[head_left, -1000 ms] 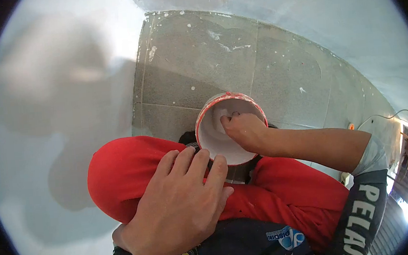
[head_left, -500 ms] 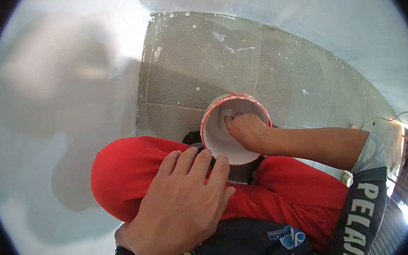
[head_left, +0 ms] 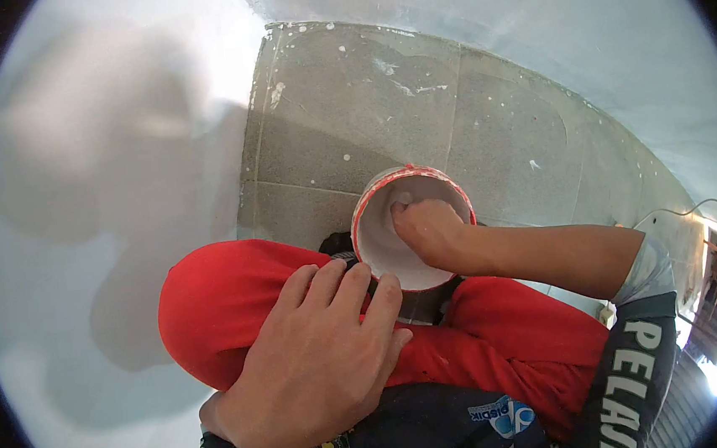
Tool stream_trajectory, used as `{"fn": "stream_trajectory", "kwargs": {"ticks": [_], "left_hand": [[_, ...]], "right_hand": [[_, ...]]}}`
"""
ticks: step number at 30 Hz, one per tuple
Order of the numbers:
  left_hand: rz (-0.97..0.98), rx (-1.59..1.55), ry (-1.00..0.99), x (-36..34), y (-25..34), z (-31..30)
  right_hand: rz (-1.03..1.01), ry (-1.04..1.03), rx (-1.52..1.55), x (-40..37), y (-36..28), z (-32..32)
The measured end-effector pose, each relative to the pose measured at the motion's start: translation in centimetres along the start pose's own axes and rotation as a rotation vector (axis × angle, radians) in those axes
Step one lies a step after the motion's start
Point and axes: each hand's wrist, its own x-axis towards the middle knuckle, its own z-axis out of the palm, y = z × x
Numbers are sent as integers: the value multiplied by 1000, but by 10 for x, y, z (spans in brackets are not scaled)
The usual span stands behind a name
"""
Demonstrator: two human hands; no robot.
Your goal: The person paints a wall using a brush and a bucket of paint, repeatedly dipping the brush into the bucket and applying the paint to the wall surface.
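Note:
A round bucket (head_left: 362,249) with a red, paint-streaked rim and a whitish inside stands on the floor in front of me. My right hand (head_left: 428,231) reaches down inside it, fingers curled together near the far inner wall. Something small and whitish shows at the fingertips, too hidden to name. My left hand (head_left: 322,345) lies palm down across my red-trousered knee (head_left: 214,311), its fingers a little apart and pointing at the near side of the bucket. It holds nothing.
Grey floor tiles (head_left: 399,94) with white spots and smears lie beyond the bucket. A pale wall (head_left: 66,247) rises at the left, and another (head_left: 527,8) curves across the top right. A thin cable (head_left: 677,209) runs at the far right.
My right hand has shifted very slightly to the left inside the bucket, and a little more of the whitish thing shows. My left hand has stayed in place.

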Motion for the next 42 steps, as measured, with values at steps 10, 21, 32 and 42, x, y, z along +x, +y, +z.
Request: {"fn": "stream_trajectory", "kwargs": {"ticks": [10, 21, 32, 42], "left_hand": [[-10, 3, -29, 3, 1, -2], [6, 2, -12, 3, 0, -1], [-8, -32, 12, 6, 0, -4], [-48, 16, 41, 6, 3, -5]], "right_hand": [[-6, -154, 27, -24, 3, -52], [263, -480, 538, -61, 45, -123], [287, -429, 868, -90, 93, -118], [194, -571, 1088, -92, 112, -95]]}}
